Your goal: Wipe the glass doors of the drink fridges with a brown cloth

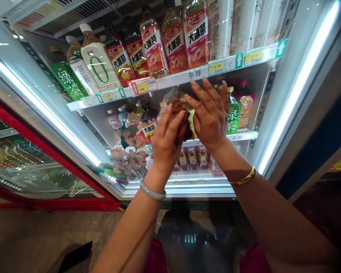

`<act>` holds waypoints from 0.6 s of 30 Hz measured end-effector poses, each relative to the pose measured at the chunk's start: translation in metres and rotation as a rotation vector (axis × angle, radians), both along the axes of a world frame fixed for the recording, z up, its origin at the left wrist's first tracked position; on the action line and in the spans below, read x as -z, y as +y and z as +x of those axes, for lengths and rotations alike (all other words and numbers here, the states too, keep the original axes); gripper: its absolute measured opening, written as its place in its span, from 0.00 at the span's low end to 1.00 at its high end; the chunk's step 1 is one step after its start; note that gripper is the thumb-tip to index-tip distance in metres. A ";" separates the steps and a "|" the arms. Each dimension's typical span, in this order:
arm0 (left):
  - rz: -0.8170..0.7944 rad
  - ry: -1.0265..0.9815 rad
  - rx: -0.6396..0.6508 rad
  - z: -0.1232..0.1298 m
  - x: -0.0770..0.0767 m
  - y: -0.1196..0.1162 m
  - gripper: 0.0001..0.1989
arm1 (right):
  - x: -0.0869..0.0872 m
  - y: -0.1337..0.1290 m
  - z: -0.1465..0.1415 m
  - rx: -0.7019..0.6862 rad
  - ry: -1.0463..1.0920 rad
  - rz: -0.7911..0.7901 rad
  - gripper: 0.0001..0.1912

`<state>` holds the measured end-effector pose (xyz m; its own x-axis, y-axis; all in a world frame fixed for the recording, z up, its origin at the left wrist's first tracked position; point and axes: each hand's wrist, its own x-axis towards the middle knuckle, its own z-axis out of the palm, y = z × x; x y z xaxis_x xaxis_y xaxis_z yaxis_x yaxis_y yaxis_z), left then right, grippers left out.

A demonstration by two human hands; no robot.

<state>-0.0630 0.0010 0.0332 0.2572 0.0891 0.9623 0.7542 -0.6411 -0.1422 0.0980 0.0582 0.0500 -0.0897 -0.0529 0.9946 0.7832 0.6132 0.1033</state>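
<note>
Two bare hands are raised before a lit drinks cooler (210, 189). The left hand (165, 138), wearing a pale bangle (152, 190), has its fingers bent and clamped on a bunched brown cloth (184, 127). The cloth is located between the hands, in front of the middle shelf (246, 135). The right hand (212, 117), with a gold-coloured bracelet (244, 178) near the wrist, shows fingers apart, tips near the upper shelf's label strip (177, 79); contact cannot be determined. Red-labelled bottles (154, 51) stand along that upper shelf.

Bottle (197, 36) reads 大冰茶; price tag (216, 67) (yellow) 3.00.
</note>
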 end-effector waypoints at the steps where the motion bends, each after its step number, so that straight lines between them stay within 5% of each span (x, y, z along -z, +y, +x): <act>1: -0.008 -0.057 -0.012 -0.005 -0.005 0.000 0.27 | 0.000 -0.001 0.001 0.012 -0.010 -0.017 0.23; 5: -0.041 -0.223 -0.058 -0.004 -0.004 -0.003 0.31 | 0.001 -0.005 0.003 0.014 -0.036 -0.023 0.23; 11: -0.075 -0.025 0.043 0.032 0.041 0.002 0.33 | 0.000 -0.006 0.001 -0.048 0.020 -0.107 0.19; 15: -0.008 -0.009 -0.042 0.012 0.020 0.004 0.31 | 0.000 -0.003 0.001 -0.080 0.024 0.022 0.19; 18: 0.000 -0.250 -0.134 -0.006 -0.006 0.001 0.32 | 0.000 -0.003 0.000 -0.085 0.008 0.110 0.22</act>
